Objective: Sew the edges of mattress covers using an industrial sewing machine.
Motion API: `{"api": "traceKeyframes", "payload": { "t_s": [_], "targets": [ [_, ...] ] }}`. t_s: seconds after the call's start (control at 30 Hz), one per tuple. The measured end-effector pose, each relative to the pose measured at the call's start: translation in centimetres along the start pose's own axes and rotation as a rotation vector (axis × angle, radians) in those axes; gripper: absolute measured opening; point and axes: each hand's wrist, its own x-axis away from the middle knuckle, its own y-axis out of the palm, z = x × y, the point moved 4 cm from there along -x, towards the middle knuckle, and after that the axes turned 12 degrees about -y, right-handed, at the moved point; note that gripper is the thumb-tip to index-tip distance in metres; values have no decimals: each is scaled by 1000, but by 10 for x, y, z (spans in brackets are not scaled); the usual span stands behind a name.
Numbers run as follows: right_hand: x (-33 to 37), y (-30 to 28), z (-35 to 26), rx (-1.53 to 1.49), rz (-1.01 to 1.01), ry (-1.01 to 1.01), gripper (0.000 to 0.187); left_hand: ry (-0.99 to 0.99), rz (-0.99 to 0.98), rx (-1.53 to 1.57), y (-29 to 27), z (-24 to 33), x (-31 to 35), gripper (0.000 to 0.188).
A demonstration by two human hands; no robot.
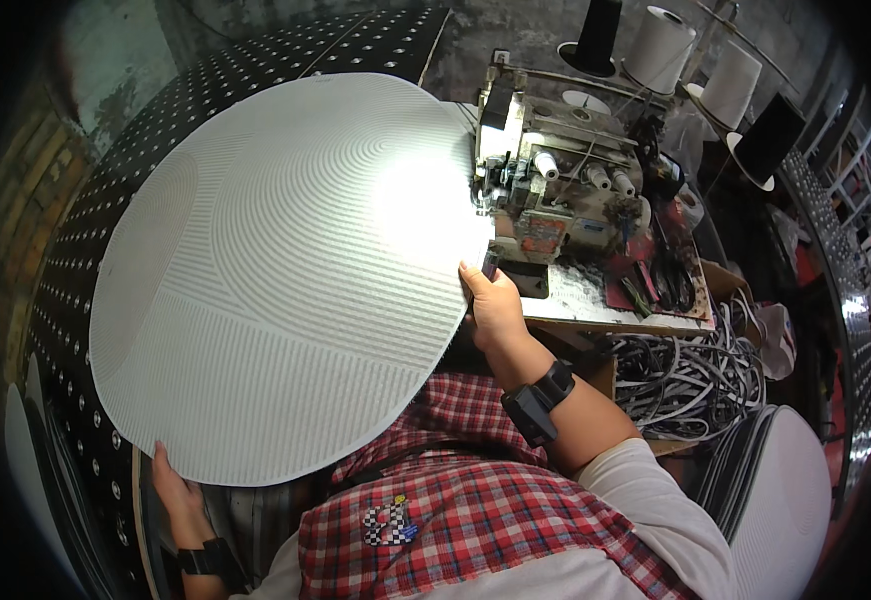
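Note:
A large round off-white mat with a ribbed pattern of curves and stripes lies before me, its right edge at the needle area of an overlock sewing machine. At the mat's lower left rim, my left hand grips the edge, the fingers partly hidden beneath. My right hand closes on the right rim just below the machine, thumb on top and fingers underneath. A small dark object shows beside that thumb; I cannot tell whether it is held. Bright light washes out the mat near the needle.
Under the mat spreads a black table dotted with metal studs. Thread cones stand behind the machine. A box of tangled grey and black strips sits below the machine's table. More round mats stand at the right and left.

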Motion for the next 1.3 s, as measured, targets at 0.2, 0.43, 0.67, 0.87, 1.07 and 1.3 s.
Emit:
{"api": "traceKeyframes", "payload": {
  "t_s": [0.2, 0.43, 0.67, 0.87, 1.07, 1.3],
  "targets": [
    [6, -1, -2, 52, -49, -16, 21, -37, -62, 51, 5, -15, 11, 48],
    [9, -2, -2, 63, -51, -20, 20, -64, -229, 107, 10, -31, 13, 45],
    [20, 1, -4, 121, -86, -15, 22, -90, -395, 69, 36, -49, 33, 45],
    [27, -8, 4, 271, -156, 2, 24, -174, -709, -107, 46, -69, 33, 43],
    [37, -6, -2, 267, -201, 35, 24, -53, -223, 273, 41, -38, 22, 46],
    [39, -5, 1, 300, -212, 54, 23, -48, -415, 168, 45, -56, 25, 52]
  ]
}}
